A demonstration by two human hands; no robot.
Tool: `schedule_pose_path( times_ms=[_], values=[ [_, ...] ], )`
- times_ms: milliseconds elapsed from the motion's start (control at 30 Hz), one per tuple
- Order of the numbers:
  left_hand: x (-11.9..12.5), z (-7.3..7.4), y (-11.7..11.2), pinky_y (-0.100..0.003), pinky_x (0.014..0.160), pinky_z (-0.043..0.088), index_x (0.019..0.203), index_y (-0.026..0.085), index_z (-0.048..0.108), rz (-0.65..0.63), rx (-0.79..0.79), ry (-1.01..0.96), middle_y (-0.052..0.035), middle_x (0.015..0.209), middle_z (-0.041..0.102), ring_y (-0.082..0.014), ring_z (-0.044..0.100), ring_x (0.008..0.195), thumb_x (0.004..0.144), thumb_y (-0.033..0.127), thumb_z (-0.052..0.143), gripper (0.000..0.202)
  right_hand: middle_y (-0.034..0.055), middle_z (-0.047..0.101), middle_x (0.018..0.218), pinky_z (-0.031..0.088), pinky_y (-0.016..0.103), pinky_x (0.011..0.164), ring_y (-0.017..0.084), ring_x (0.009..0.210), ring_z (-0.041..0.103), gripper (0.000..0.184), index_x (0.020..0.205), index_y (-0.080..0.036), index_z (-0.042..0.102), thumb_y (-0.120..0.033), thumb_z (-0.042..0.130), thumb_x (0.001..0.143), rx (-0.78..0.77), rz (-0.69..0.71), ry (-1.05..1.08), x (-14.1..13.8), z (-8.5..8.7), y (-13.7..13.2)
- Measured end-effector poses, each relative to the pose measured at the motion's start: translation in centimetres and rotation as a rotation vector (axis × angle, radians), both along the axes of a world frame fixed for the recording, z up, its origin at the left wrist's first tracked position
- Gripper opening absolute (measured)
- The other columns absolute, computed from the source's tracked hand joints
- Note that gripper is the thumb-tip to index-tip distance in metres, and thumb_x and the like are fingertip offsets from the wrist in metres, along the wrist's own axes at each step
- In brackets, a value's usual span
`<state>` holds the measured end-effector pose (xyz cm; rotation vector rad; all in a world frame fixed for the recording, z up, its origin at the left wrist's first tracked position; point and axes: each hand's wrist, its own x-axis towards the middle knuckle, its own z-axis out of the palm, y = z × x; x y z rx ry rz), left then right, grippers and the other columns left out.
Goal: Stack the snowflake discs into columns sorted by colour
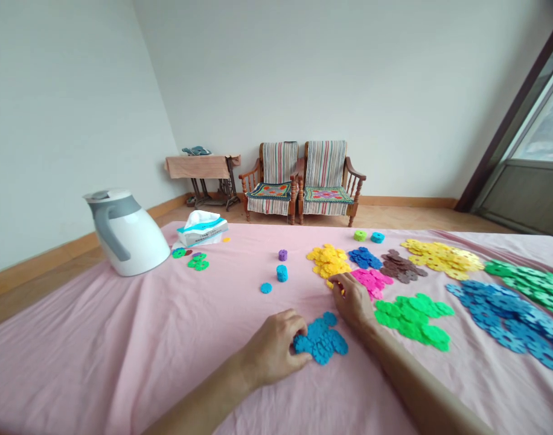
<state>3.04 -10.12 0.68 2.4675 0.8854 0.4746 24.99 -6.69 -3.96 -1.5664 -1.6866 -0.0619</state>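
At the near middle of the cloth, my left hand has its thumb and fingers closed on blue notched plastic discs at the left side of a loose light-blue pile. My right hand reaches farther forward, fingertips pinched on a yellow disc just in front of the yellow pile. Close by that hand lie a pink pile and a bright green pile. Beyond my left hand are a single blue disc, a blue stack and a purple stack.
A white kettle, a tissue box and green discs stand left on the pink cloth. Dark blue, brown, larger yellow, blue and green piles spread right. Two chairs stand behind.
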Motion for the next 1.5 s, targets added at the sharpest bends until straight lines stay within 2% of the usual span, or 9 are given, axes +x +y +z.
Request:
schedule_pose_path(
  times_ms=[100,267,367,500,933,1100,1200,1333,1500],
  values=[
    [-0.1,-0.1,-0.3,-0.024,0.068,0.041,0.079,0.019,0.059,0.005,0.037,-0.008,-0.0013,0.081,0.055,-0.0166,0.053,0.078,0.067,0.014,0.066,0.014,0.0048,0.062,0.082,0.044,0.024,0.062,0.014,0.07,0.058,0.024,0.087,-0.017,0.063,-0.017,0.04,0.08,-0.004,0.033,-0.017,0.0,-0.1,-0.2],
    [-0.8,-0.8,0.3,-0.024,0.072,0.042,0.094,0.02,0.058,0.126,0.062,-0.078,-0.0031,0.093,0.055,-0.0164,0.053,0.085,0.075,0.006,0.054,0.025,0.005,0.062,0.083,0.046,0.025,0.064,0.014,0.072,0.059,0.026,0.089,-0.017,0.062,-0.014,0.038,0.08,-0.034,0.094,-0.045,0.0,-0.1,-0.3],
    [-1.2,-0.9,0.8,-0.025,0.07,0.042,0.089,0.019,0.06,0.131,0.014,-0.083,-0.0031,0.09,0.056,-0.0164,0.053,0.08,0.075,0.015,0.061,0.015,0.0045,0.063,0.083,0.046,0.024,0.063,0.014,0.072,0.06,0.026,0.089,-0.018,0.063,-0.013,0.039,0.078,-0.022,0.111,-0.035,0.0,0.0,-0.3],
    [-1.2,-0.7,0.9,-0.026,0.07,0.042,0.085,0.02,0.062,0.075,-0.025,-0.044,-0.0021,0.086,0.056,-0.0181,0.052,0.081,0.063,0.022,0.075,0.025,0.0045,0.063,0.084,0.047,0.024,0.063,0.014,0.071,0.06,0.027,0.09,-0.018,0.064,-0.014,0.039,0.078,-0.037,0.116,-0.032,-0.1,0.2,-0.3],
    [-1.3,-0.3,0.7,-0.02,0.064,0.042,0.081,0.021,0.067,0.066,-0.04,-0.08,0.0,0.077,0.053,-0.0131,0.052,0.072,0.071,0.011,0.062,0.015,0.0048,0.062,0.085,0.046,0.026,0.064,0.015,0.072,0.059,0.026,0.089,-0.017,0.062,-0.015,0.037,0.081,-0.087,0.132,-0.05,0.0,0.1,-0.4],
    [-1.9,-0.5,1.3,-0.02,0.06,0.044,0.096,0.02,0.067,0.15,-0.069,-0.173,-0.001,0.081,0.054,-0.0113,0.053,0.066,0.072,0.015,0.061,0.025,0.0051,0.062,0.084,0.045,0.026,0.064,0.016,0.072,0.059,0.026,0.089,-0.017,0.062,-0.015,0.037,0.081,-0.088,0.137,-0.053,-0.1,0.3,-0.5],
    [-2.3,-0.3,1.7,-0.02,0.058,0.044,0.097,0.019,0.067,0.167,-0.063,-0.191,-0.0012,0.079,0.056,-0.0105,0.053,0.061,0.07,0.016,0.062,0.027,0.0054,0.062,0.084,0.045,0.026,0.063,0.016,0.072,0.059,0.026,0.089,-0.016,0.062,-0.015,0.037,0.081,-0.101,0.133,-0.056,-0.1,0.3,-0.5],
    [-3.3,0.7,3.8,-0.019,0.055,0.044,0.098,0.019,0.066,0.195,0.016,-0.183,-0.001,0.081,0.057,-0.0096,0.053,0.06,0.073,0.017,0.058,0.027,0.0058,0.062,0.085,0.045,0.025,0.063,0.016,0.073,0.059,0.026,0.09,-0.016,0.061,-0.014,0.037,0.08,-0.115,0.138,-0.049,0.0,0.1,-0.5],
    [-4.6,0.9,8.8,-0.022,0.063,0.044,0.087,0.017,0.064,0.326,0.151,-0.076,-0.0005,0.081,0.06,-0.0123,0.055,0.065,0.064,0.011,0.06,0.024,0.0054,0.062,0.085,0.045,0.026,0.064,0.017,0.074,0.059,0.026,0.09,-0.017,0.061,-0.015,0.036,0.08,-0.141,0.139,-0.044,0.0,0.1,-0.4]
  ],
)
